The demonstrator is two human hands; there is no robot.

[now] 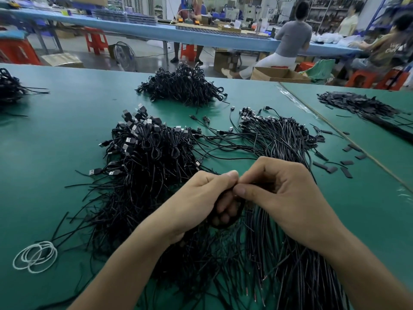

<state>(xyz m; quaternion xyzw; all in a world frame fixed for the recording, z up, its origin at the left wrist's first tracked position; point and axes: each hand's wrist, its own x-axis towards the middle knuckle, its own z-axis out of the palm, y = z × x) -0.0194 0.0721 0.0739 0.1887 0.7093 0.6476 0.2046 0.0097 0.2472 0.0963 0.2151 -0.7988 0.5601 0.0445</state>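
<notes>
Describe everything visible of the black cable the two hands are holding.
The black cable is thin and smooth-jacketed, bent into a small loop. Fingers of the left hand curl through the loop; the right hand pinches its top beside the left thumb. It is held above loose cables on the green table. Its ends are hidden.

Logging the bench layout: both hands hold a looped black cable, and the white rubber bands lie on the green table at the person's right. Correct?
No: the head view shows the white rubber bands on the green table at the person's left. Left hand and right hand do hold the looped black cable.
</notes>
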